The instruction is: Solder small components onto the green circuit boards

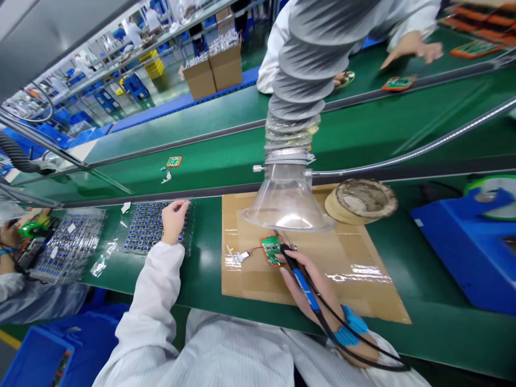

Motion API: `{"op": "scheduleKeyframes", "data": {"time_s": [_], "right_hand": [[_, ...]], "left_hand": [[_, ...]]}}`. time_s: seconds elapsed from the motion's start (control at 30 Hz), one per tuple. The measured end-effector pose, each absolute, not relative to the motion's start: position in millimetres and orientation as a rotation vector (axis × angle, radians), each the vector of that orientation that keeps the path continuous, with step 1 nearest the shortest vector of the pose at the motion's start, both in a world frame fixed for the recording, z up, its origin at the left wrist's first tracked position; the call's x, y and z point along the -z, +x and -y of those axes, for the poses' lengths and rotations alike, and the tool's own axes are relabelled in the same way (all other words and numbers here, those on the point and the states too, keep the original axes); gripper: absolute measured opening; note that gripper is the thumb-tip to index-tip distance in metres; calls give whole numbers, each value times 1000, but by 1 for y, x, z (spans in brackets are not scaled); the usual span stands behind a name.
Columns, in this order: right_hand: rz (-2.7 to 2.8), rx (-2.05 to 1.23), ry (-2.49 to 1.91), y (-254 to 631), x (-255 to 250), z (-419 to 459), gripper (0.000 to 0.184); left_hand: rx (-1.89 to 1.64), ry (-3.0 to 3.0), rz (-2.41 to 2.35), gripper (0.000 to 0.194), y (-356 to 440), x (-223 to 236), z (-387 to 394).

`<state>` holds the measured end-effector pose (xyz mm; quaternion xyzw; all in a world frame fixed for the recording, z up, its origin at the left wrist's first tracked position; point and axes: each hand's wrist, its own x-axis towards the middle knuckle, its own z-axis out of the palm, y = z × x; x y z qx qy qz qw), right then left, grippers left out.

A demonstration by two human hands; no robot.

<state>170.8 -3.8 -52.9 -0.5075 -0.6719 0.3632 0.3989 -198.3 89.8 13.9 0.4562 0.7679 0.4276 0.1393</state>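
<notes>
Over a clear tray [137, 228] of small dark-blue parts in rows, my left hand [173, 220] is closed with its fingertips pinched near the far right side. Whatever the pinch may hold is too small to make out. My right hand [310, 279] grips a blue and black soldering iron [304, 287], its cable running back along the wrist. The iron's tip end is beside a green circuit board [271, 250] with an orange edge, which lies on a cardboard sheet [250, 282]. A thin wire joins the board to a small white connector piece [242, 257] on its left.
A clear fume hood [288, 201] hangs low above the board. Behind it stands a round crusted pot [360, 201]; a blue machine [467, 242] is at right. Another tray [68, 244] lies left. Across the green conveyor [226, 161], a co-worker's hand [413, 51] reaches over boards.
</notes>
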Motion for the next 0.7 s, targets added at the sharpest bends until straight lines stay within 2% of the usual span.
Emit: {"op": "scheduleKeyframes", "data": {"time_s": [0.13,0.3,0.5,0.7], "right_hand": [[1459,-1028,-1198,164,34,8,35],[1243,-1210,-1038,147,5,3,32],[1165,-1263,-1070,145,-6,0,29],[1043,-1259,-1088,145,0,-2,26]], "left_hand": [[-1034,1322,-1729,18,-128,-31,-53],[-675,1157,-1294,30,-53,-35,-19],[-571,1208,-1250,28,-28,-35,-12],[-657,1309,-1413,19,-22,-34,-11]]}}
